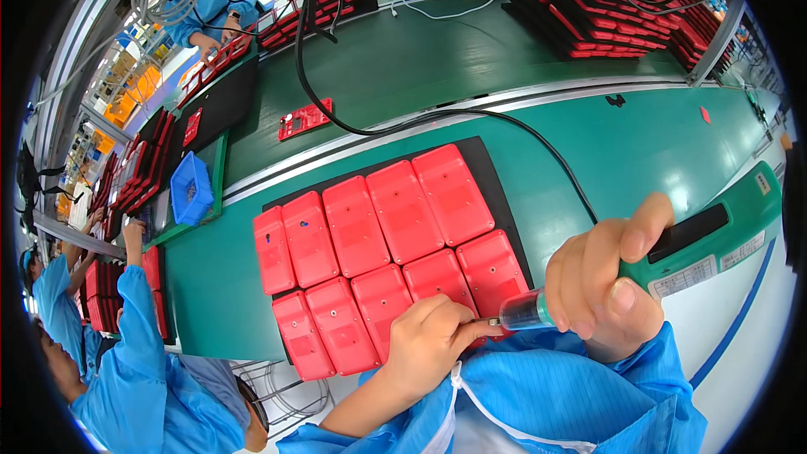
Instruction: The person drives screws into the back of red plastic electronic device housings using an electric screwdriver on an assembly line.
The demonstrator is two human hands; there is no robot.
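Observation:
In my right hand (601,282) is a green electric screwdriver (714,231), gripped near its clear front sleeve, the tool lying tilted with its tip toward the left. My left hand (433,340) is closed in a pinch at that tip; what its fingertips hold, if anything, is too small to name. Both hands are at the near edge of a black mat (504,202). Two rows of red plastic cases (357,223) lie on it, back side up, with small holes in them. My left hand covers part of the near row.
A black cable (538,139) loops across the green workbench (622,143). Beyond the metal rail are a red case part (304,120), a blue bin (192,187) and tall stacks of red cases (588,8). Co-workers in blue sleeves (139,311) work at the left and far left.

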